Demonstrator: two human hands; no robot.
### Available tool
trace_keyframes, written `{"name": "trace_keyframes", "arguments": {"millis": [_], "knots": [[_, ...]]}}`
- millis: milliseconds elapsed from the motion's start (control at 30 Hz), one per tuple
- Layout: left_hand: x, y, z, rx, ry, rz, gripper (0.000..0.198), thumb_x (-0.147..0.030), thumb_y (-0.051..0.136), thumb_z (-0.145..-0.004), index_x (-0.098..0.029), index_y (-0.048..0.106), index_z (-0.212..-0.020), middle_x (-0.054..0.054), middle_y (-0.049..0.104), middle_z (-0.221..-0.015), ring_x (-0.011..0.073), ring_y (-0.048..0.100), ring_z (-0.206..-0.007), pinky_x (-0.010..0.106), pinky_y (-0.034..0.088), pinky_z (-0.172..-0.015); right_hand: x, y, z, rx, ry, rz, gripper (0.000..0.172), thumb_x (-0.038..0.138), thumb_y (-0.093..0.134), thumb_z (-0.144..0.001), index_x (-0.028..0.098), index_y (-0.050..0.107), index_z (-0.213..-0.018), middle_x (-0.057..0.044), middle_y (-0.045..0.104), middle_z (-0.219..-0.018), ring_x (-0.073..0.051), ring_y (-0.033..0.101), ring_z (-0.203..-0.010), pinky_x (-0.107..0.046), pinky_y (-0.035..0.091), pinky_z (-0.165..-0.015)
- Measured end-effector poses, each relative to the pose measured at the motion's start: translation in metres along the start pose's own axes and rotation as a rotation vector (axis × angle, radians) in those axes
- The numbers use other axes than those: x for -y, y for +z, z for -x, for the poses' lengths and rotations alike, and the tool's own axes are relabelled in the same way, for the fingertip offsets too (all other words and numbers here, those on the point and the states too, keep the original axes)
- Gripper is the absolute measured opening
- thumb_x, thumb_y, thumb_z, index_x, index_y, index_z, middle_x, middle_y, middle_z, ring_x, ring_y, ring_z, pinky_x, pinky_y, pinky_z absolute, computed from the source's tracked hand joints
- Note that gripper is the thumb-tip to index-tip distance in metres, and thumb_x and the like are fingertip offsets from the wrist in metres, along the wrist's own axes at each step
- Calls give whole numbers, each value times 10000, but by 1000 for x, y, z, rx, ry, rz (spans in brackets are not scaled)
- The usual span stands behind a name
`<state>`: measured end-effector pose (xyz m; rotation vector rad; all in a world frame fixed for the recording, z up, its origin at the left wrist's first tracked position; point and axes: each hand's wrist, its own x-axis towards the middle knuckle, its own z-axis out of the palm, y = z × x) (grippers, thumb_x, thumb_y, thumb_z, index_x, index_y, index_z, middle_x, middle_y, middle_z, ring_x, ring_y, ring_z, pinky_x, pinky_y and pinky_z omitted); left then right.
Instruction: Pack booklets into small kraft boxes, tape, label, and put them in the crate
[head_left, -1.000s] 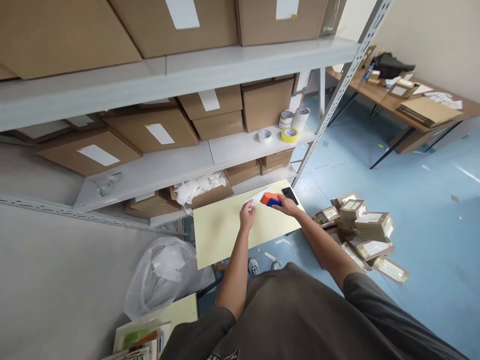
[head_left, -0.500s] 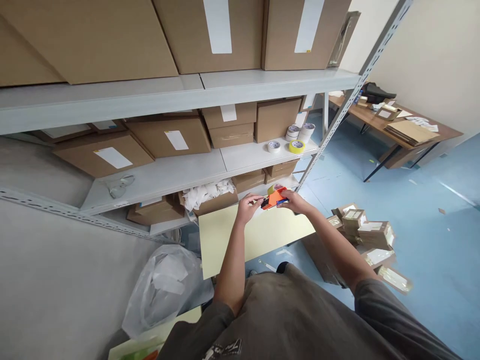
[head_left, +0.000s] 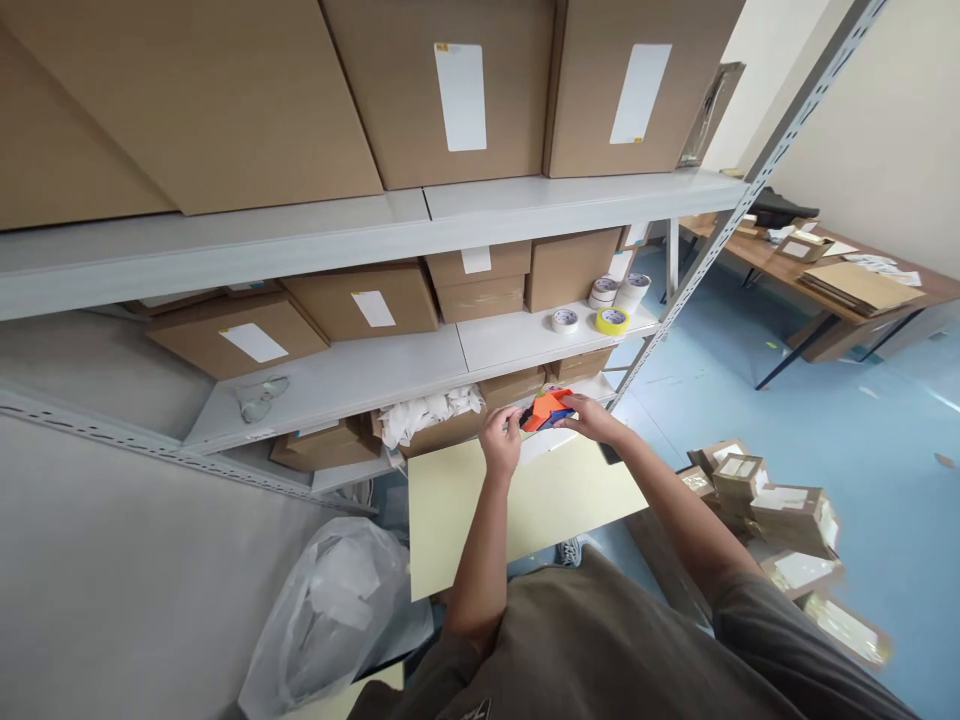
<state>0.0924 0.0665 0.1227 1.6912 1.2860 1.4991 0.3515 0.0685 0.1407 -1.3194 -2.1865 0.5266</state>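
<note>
An orange tape dispenser with blue and black parts is held up over a pale yellow board. My right hand is closed around its right side, where the blue part shows. At its black left end my left hand is closed, fingers pinched against the dispenser or the tape there; exactly what they grip is too small to make out. The dispenser partly covers a tape roll behind it.
Tape rolls, among them a yellow one, stand on the middle shelf beside cardboard boxes. A box of crumpled white paper is below. Small cartons lie on the floor at right; a clear plastic bag stands at left.
The view has shifted, so shelves and board appear lower and more to the right. The dispenser has turned in my hands and shows more of its blue part.
</note>
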Motion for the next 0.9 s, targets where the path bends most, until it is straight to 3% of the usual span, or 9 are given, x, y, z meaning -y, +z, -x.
{"name": "trace_keyframes", "arguments": {"millis": [167,267,333,400,500,600,700,800,900], "knots": [[11,7,-19,-110,-1,-67,420,-519,490,-1090,-254,808,-1157,134,761,-1142,297,680,-1221,474,519,-1145,-32,-4,-31,12,24,-16,387,590,724,-962,239,736,-1123,-125,773,-1067,-327,731,-1017,-406,572,-901],[14,12,-30,-117,22,-161,412,-509,544,-1073,-258,764,-1314,147,656,-1451,318,594,-1402,471,470,-1212,-49,-4,-67,-22,-3,10,397,506,751,-957,226,715,-1236,-141,767,-1184,-329,726,-1093,-407,561,-949],[17,15,-31,-111,-12,-229,579,-518,629,-1030,-252,598,-1544,149,431,-1693,347,456,-1545,461,457,-1226,-56,-5,-99,-58,-22,41,448,424,783,-937,198,685,-1311,-164,748,-1259,-334,706,-1159,-419,541,-1003],[20,14,-27,-112,-75,-267,863,-522,693,-989,-248,316,-1715,155,252,-1786,365,366,-1603,452,481,-1205,-63,-9,-134,-77,-23,95,477,350,797,-923,169,666,-1345,-189,724,-1325,-342,674,-1228,-431,511,-1062],[27,2,-16,-113,-156,-276,1005,-506,688,-992,-284,80,-1761,150,189,-1808,350,445,-1560,425,550,-1132,-75,-12,-184,-51,34,225,455,284,783,-928,150,670,-1348,-211,699,-1390,-350,629,-1299,-439,460,-1126],[30,-16,-5,-111,-198,-278,929,-500,652,-1009,-333,124,-1755,134,224,-1802,333,572,-1452,412,598,-1057,-88,-9,-221,18,94,337,430,233,759,-931,142,685,-1344,-213,701,-1398,-344,602,-1336,-446,392,-1184],[30,-31,4,-106,-236,-274,849,-506,635,-1015,-348,219,-1738,129,292,-1778,327,650,-1351,430,623,-1011,-98,3,-238,95,153,393,415,178,728,-920,147,704,-1333,-190,733,-1348,-337,598,-1335,-470,339,-1217],[31,-40,11,-72,-251,-253,704,-508,629,-1018,-347,413,-1668,115,368,-1743,335,660,-1337,445,638,-989,-98,15,-236,99,204,398,474,171,695,-920,173,683,-1393,-181,698,-1419,-358,563,-1369,-507,345,-1213],[35,-46,13,-15,-208,-242,500,-488,613,-1028,-323,638,-1499,110,532,-1630,338,596,-1424,455,625,-1033,-90,21,-218,-49,195,364,569,213,681,-931,154,614,-1493,-205,588,-1552,-394,486,-1438,-531,358,-1215]]}}
